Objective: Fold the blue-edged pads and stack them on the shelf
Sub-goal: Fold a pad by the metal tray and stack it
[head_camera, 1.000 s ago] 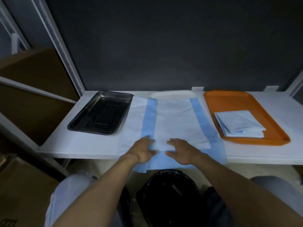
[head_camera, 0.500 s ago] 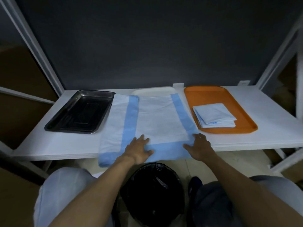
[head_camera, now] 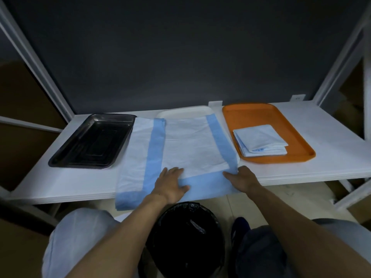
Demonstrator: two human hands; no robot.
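**Pad flat on shelf, both hands at its near edge**

- Shelf [head_camera: 321, 161]: white board, everything sits on it.
- Pad [head_camera: 190, 145]: spread open mid-shelf, white centre with blue borders. A paler panel lies left of the left blue strip. The near edge overhangs the shelf front, most at the left corner. The near right corner is slightly lifted.
- Bin [head_camera: 184, 237]: black liner, on the floor below the shelf front, between the person's knees.
- Metal tray [head_camera: 92, 141]: left of the pad. The pad's left edge touches or overlaps its rim; can't tell which.
- Orange tray [head_camera: 261, 111]: just right of the pad.
- Folded pads [head_camera: 259, 139]: small stack inside the orange tray.
- White tray [head_camera: 186, 112]: behind the pad, mostly covered by its far edge.
- Left hand [head_camera: 170, 185]: palm down, fingers straight and spread, pressing the near blue border. It grasps nothing.
- Right hand [head_camera: 245, 180]: on the near right corner, fingers pointing left along the border. Can't tell whether it pinches the corner or just presses it.
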